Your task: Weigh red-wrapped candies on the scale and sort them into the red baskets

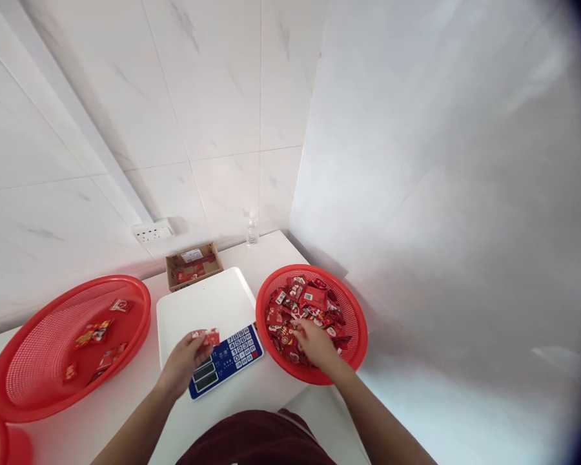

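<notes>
My left hand (186, 361) is closed around the edge of a small red packet (212, 336), above the front of a white digital scale (206, 300) with a blue keypad. My right hand (314, 342) reaches into a red mesh basket (361, 329) heaped with small, mostly red wrapped packets (314, 297). Its thumb and fingers come together at the surface of the heap. Whatever is between those fingertips is too small to tell.
At the left stands a wider red basket (26, 368) with several packets, and part of another red container (17, 445) shows in the corner. Behind the scale is a cardboard box (208, 268). A clear bottle (252, 232) stands by the wall, near a power strip (152, 230).
</notes>
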A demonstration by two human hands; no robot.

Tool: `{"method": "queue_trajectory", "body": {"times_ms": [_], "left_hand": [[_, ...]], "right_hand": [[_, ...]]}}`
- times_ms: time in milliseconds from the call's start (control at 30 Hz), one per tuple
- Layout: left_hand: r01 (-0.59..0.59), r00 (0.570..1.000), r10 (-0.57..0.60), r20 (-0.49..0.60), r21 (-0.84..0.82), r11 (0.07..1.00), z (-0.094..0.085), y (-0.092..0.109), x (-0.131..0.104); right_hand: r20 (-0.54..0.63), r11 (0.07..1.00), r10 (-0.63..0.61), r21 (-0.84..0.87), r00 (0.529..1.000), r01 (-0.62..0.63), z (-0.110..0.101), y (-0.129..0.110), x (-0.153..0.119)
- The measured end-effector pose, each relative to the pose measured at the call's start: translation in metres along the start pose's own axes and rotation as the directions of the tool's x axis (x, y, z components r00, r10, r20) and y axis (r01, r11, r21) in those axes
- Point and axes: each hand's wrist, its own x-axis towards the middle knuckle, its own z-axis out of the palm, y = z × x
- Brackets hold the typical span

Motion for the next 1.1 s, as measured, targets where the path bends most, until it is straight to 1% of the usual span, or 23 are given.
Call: {"method": "queue_trajectory", "body": {"times_ms": [67,133,200,267,400,500,600,700,800,867,1000,1100], "left_hand": [[0.011,0.999,-0.012,-0.052,-0.013,1.000,-0.006,0.008,0.015],[0.022,0.995,-0.016,-0.095,0.066,0.998,-0.010,0.012,0.025],[-0.003,0.990,0.028,-0.140,0.172,0.985,-0.012,0.011,0.027],[-0.048,0.983,0.089,-0.160,0.244,0.969,-0.015,0.008,0.023],[-0.077,0.983,0.122,-0.139,0.290,0.954,-0.022,0.004,0.005],[-0.073,0.981,0.121,-0.154,0.288,0.955,-0.031,0.000,-0.005],[-0.056,0.983,0.099,-0.155,0.259,0.964,-0.040,-0.006,-0.010],[-0.049,0.985,0.089,-0.148,0.254,0.966,-0.044,-0.011,-0.012],[-0.047,0.988,0.083,-0.131,0.256,0.966,-0.041,-0.010,-0.012],[-0.048,0.990,0.080,-0.112,0.264,0.963,-0.034,-0.007,-0.013],[-0.050,0.995,0.070,-0.064,0.279,0.959,-0.021,-0.003,-0.017],[-0.056,0.997,0.068,-0.033,0.285,0.957,-0.017,-0.004,-0.021]], "right_hand": [[-0.059,0.974,0.112,-0.189,0.992,-0.122,-0.015,0.027,0.009],[-0.046,0.921,0.214,-0.323,0.976,-0.218,-0.021,0.048,0.015],[-0.011,0.880,0.277,-0.398,0.961,-0.258,-0.019,0.063,0.020],[-0.015,0.860,0.297,-0.430,0.955,-0.274,-0.014,0.071,0.025],[-0.069,0.860,0.307,-0.408,0.949,-0.308,-0.011,0.073,0.032],[-0.029,0.879,0.295,-0.383,0.955,-0.283,-0.013,0.073,0.033],[-0.016,0.883,0.263,-0.398,0.965,-0.248,-0.011,0.072,0.032],[-0.070,0.850,0.259,-0.457,0.963,-0.262,-0.004,0.070,0.031],[-0.114,0.831,0.244,-0.487,0.963,-0.269,0.001,0.067,0.034],[-0.127,0.839,0.260,-0.460,0.957,-0.289,0.000,0.066,0.036],[-0.158,0.882,0.294,-0.335,0.943,-0.331,-0.008,0.067,0.039],[-0.181,0.930,0.260,-0.219,0.949,-0.296,-0.015,0.064,0.038]]}}
